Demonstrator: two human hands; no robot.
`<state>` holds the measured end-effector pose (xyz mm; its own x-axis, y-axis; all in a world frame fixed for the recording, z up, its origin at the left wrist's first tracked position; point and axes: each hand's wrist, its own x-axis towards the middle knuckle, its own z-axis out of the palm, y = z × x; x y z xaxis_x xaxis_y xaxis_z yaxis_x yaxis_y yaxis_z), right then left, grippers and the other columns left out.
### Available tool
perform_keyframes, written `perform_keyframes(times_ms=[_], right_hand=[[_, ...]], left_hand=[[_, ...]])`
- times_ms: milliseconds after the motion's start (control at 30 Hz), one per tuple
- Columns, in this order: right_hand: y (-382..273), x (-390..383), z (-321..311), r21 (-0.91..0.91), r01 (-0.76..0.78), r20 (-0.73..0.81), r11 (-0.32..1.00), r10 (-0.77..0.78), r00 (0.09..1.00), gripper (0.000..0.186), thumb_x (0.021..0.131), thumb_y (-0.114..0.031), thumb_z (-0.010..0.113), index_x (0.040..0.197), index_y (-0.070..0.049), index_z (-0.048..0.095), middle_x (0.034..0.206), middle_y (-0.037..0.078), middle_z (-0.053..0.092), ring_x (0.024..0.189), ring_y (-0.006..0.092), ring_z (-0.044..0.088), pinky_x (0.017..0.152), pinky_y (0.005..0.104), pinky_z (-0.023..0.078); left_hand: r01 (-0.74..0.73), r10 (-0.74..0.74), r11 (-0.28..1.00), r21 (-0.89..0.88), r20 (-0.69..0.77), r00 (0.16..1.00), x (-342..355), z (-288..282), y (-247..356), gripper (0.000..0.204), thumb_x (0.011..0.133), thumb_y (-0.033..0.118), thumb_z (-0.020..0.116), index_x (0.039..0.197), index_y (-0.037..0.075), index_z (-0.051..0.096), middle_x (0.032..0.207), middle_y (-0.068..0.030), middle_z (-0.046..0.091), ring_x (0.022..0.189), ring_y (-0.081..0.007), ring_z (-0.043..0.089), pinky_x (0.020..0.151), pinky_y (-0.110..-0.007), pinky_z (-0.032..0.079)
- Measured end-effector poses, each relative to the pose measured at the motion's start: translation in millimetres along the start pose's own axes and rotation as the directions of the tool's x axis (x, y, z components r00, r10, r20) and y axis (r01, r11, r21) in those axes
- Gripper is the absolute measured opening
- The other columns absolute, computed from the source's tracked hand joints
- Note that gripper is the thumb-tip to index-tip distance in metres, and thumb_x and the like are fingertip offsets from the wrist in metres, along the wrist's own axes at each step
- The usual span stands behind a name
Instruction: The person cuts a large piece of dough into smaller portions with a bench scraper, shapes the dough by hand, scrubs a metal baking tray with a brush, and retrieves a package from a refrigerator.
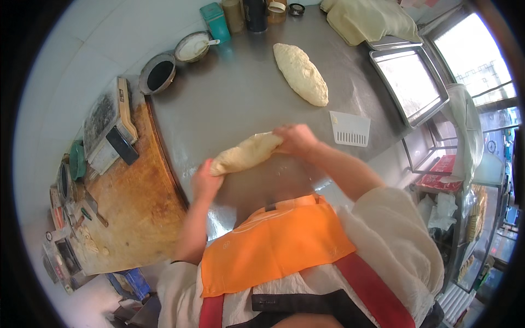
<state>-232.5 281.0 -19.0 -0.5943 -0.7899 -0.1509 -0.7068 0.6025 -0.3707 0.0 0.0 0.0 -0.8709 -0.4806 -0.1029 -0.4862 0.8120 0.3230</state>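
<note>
Between my two hands, a pale dough log [246,155] is lying lengthwise, one end meeting each hand. Its long axis is running from my left hand [204,183] forward and rightward to my right hand [295,140], so the right end is sitting farther from my orange apron [279,240] than the left. My left hand is pinching the near-left end, though blur is hiding how each finger is set. My right hand is curling over the far-right end, its fingers gathered together, not spread. I cannot tell whether the middle of the log is resting on the steel tabletop [219,98] or hanging just above it.

Straight ahead of my right hand, well apart from it, a second, rougher dough piece [301,75] is lying on the steel. Its long axis is slanting the other way, from far left to near right, with its near end pointing toward the side where a slotted white scraper [350,129] is lying flat, to the right of my right hand. That hand is the nearer one to both. Beyond my left hand, on its outer side, a worn wooden board [136,202] is bordering the steel.
</note>
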Motion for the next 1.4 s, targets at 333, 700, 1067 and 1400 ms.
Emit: perform_keyframes(times_ms=[333, 700, 1067, 1400], right_hand=[[-64, -12, 17, -0.027, 0.198, -0.152, 0.980, -0.200, 0.968, 0.073, 0.081, -0.049, 0.068, 0.133, -0.001, 0.049, 0.139, 0.015, 0.048, 0.134, 0.0296, 0.040, 0.114, 0.0479, 0.026], [-19, -95, 66, 0.036, 0.398, 0.050, 0.917, -0.399, 0.915, 0.071, 0.086, -0.033, 0.064, 0.146, -0.007, 0.037, 0.153, 0.007, 0.036, 0.143, 0.0288, 0.030, 0.116, 0.0462, 0.023], [4, 20, 25, -0.017, 0.270, -0.120, 0.963, -0.270, 0.955, 0.065, 0.086, -0.039, 0.062, 0.139, -0.006, 0.046, 0.146, 0.012, 0.044, 0.140, 0.0289, 0.032, 0.116, 0.0511, 0.023], [86, -111, -3, 0.425, -0.466, -0.451, 0.776, 0.627, 0.635, 0.024, 0.076, -0.006, 0.069, 0.100, -0.007, 0.074, 0.095, 0.011, 0.068, 0.080, 0.0218, 0.067, 0.072, 0.0329, 0.054]], left_hand=[[-0.324, 0.333, 0.936, -0.140, 0.052, 0.941, 1, -7, 45, 0.096, 0.069, 0.036, 0.083, 0.146, 0.004, 0.036, 0.150, -0.0181, 0.038, 0.143, -0.0348, 0.029, 0.112, -0.064, 0.016], [-0.449, 0.444, 0.893, 0.026, 0.101, 0.890, -93, 65, 18, 0.072, 0.084, 0.037, 0.068, 0.143, 0.005, 0.042, 0.147, -0.0144, 0.043, 0.140, -0.0333, 0.034, 0.113, -0.056, 0.023], [-0.309, 0.308, 0.951, -0.012, -0.055, 0.950, 28, 27, -26, 0.065, 0.087, 0.036, 0.064, 0.137, -0.001, 0.046, 0.145, -0.0184, 0.044, 0.137, -0.0373, 0.036, 0.113, -0.057, 0.023], [-0.242, 0.239, 0.970, -0.001, -0.155, 0.959, -128, 16, -16, 0.068, 0.081, 0.022, 0.069, 0.140, 0.003, 0.043, 0.137, -0.0168, 0.052, 0.126, -0.0358, 0.048, 0.103, -0.051, 0.034]])
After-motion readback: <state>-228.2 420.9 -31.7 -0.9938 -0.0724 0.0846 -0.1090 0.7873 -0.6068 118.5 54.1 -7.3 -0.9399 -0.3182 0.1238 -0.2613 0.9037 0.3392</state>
